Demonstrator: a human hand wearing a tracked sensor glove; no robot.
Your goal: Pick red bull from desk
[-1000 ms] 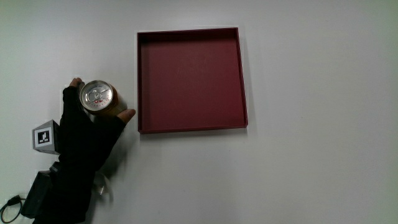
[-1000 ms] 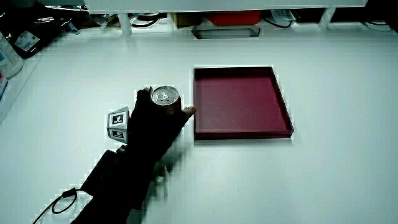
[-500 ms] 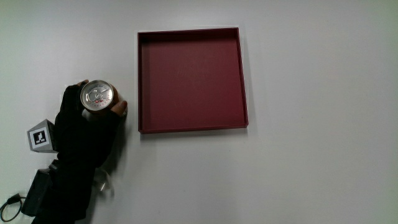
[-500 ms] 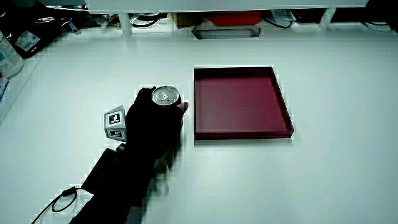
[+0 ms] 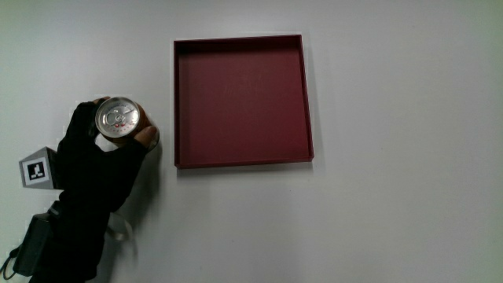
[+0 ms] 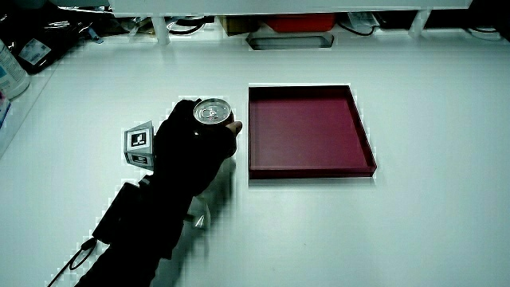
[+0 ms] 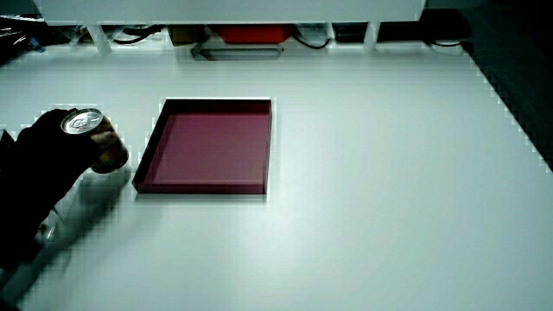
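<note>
— Hand first, main view: where is it, and what has it got?

— It lies on the white table, just beside the shallow dark-red tray. Its fingers are curled around a drink can, of which mostly the silver lid with its pull tab shows, with a little orange-brown wall beneath it. The can sits upright in the grip, between the fingertips and the thumb, apart from the tray's wall. The small patterned cube sticks out from the back of the glove, on the side away from the tray.

— And in a side view?

— The same grasp: the hand is wrapped about the can, lid upward, with the cube on the glove's back and the tray just beside the fingertips. I cannot tell whether the can's base touches the table.

— The remaining view?

— There the hand closes on the can near the tray; the can's wall looks brownish, and the table stretches pale around them.
</note>
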